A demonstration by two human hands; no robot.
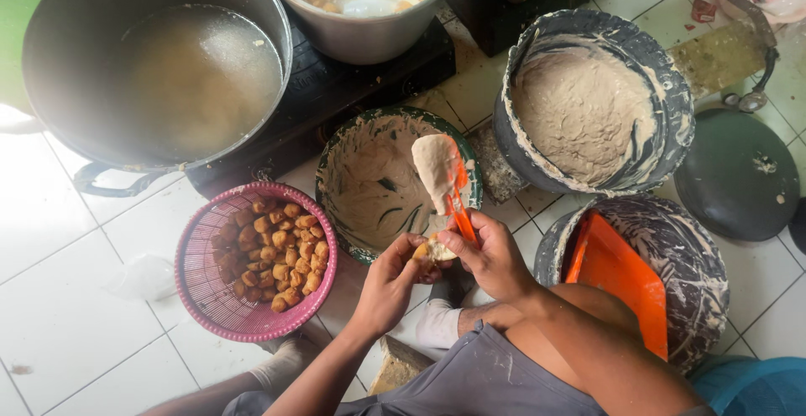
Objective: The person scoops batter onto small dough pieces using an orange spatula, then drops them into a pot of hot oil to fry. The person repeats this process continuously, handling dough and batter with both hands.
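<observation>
Knees and lap: the person sits low over the white tiled floor (59,315), grey cloth across the lap, forearms reaching forward.
Left hand: the left hand (393,280) is cupped with its fingers closed around a small fried tofu puff (432,251), holding it just in front of the green bowl.
Right hand: the right hand (491,256) pinches the handle of an orange spatula (457,202), fingers shut tight on it; the blade carries a thick lump of pale paste (435,168).
Green bowl: the green bowl (336,160) lies just beyond the hands, its inside smeared and nearly scraped out.
Pink basket: the pink basket (201,298), left of the hands, holds a heap of golden puffs.
Grey bucket: the grey bucket (672,80), to the right and further off, is well filled with the same paste.
Big pot: the big pot (50,55), on a black burner, holds cloudy liquid.
Step in hand: by the look of it, stuffing; the puff is held ready and the spatula is loaded.
Next move calls for: bringing the blade down to the puff's opening and pressing paste in gently, so the skin does not tear.
</observation>
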